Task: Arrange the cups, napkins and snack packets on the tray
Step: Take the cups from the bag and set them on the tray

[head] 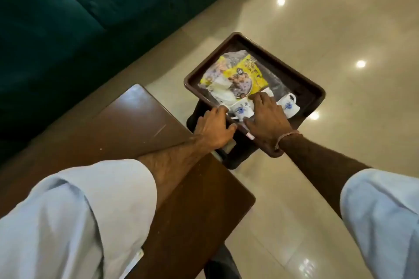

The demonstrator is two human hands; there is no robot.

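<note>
Fingers of both hands lie spread: left hand (214,128) on tray (294,75) rim, right hand (266,120) among cups (288,106) beside snack packets (240,77).

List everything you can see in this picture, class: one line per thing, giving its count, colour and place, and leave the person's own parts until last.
tray: one, dark brown, on a dark stand over the floor, right of the table
snack packets: at least two, yellow, overlapping at the tray's middle and far end
cups: two clear, white with blue print, at the tray's near end; a third seems partly hidden behind the right hand
napkins: count unclear, white, by the tray's left side
table: one, brown wood, lower left
sofa: one, dark green, upper left
floor: glossy cream tiles
left hand: on the tray's near rim
right hand: reaching among the cups, with a wrist thread
sleeves: two, light blue, rolled up
</note>
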